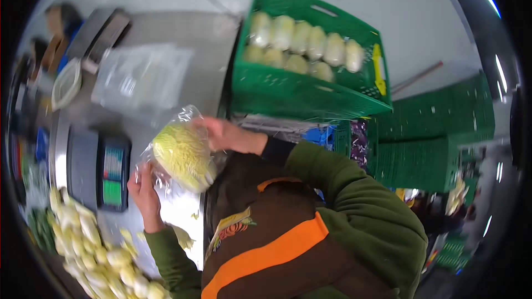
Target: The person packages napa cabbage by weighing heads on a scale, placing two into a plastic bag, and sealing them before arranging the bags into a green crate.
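Note:
A pale green-yellow napa cabbage (182, 152) is inside a clear plastic bag, held over the work table's edge in front of the apron. My right hand (220, 133) grips the bag at the cabbage's upper right side, its fingers partly blurred. On the lower left side, my left hand (146, 191) has its fingers closed on the bag's loose clear film. Flat clear bags (141, 75) lie on the metal table (208, 36) above the hands.
A green crate (299, 91) with several wrapped cabbages stands at the top. At left is a scale (113, 174) with a lit display. Loose chicory-like heads (116, 257) are piled at lower left. Green crates (415, 160) are stacked at right.

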A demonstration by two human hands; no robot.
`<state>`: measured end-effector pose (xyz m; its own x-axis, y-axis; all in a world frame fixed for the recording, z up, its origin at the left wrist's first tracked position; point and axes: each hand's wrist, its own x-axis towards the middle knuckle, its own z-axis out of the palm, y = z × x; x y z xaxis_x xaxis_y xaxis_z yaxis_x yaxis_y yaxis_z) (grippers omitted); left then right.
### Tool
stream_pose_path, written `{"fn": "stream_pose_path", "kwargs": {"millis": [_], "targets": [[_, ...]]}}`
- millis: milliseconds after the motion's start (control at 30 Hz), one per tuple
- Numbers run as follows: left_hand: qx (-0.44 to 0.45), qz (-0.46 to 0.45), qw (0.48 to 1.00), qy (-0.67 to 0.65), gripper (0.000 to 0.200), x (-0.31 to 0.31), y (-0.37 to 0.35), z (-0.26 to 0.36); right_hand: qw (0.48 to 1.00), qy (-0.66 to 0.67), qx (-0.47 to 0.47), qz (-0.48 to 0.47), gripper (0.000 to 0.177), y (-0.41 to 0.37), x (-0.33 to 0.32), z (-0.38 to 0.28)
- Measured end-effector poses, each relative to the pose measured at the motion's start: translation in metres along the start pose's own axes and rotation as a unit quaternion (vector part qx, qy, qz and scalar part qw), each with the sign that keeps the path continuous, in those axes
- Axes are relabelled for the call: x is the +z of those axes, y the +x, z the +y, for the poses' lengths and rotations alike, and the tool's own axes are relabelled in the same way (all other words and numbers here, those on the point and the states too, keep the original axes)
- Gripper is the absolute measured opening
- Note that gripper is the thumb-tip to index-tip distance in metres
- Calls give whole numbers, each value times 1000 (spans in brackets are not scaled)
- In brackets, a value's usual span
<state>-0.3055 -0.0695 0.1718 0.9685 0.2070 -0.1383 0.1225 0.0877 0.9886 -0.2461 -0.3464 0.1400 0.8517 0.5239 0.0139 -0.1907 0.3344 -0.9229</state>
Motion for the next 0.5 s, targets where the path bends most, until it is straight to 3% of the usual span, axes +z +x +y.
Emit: {"fn": "stream_pose_path", "kwargs": {"millis": [33,67,133,200,267,333,367,400,433,500], "targets": [[-1,-45,998,-40,26,39,0,31,995,57,-63,-48,87,-11,-2,-26],[-6,-86,993,-78,27,73,4,52,993,-53,-102,-42,106,-25,-9,-46],[-43,-178,980,-79,33,142,33,54,991,1,-45,129,98,-59,-36,-97],[-31,-246,960,-129,38,201,37,76,977,-26,-60,204,90,-87,-76,-132],[73,-309,936,-155,40,245,31,97,935,-49,-111,334,81,-124,-114,-188],[64,-320,937,-129,42,253,43,75,866,-160,-134,453,74,-156,-165,-235],[57,-324,939,-100,43,256,46,60,784,-343,-141,498,75,-170,-191,-251],[8,-303,948,-96,38,260,46,49,670,-512,-142,519,76,-182,-216,-260],[-15,-272,959,-77,35,263,45,32,670,-513,-139,519,76,-192,-236,-260],[-40,-237,969,-55,33,263,39,4,395,-750,140,512,84,-209,-275,-245]]}}
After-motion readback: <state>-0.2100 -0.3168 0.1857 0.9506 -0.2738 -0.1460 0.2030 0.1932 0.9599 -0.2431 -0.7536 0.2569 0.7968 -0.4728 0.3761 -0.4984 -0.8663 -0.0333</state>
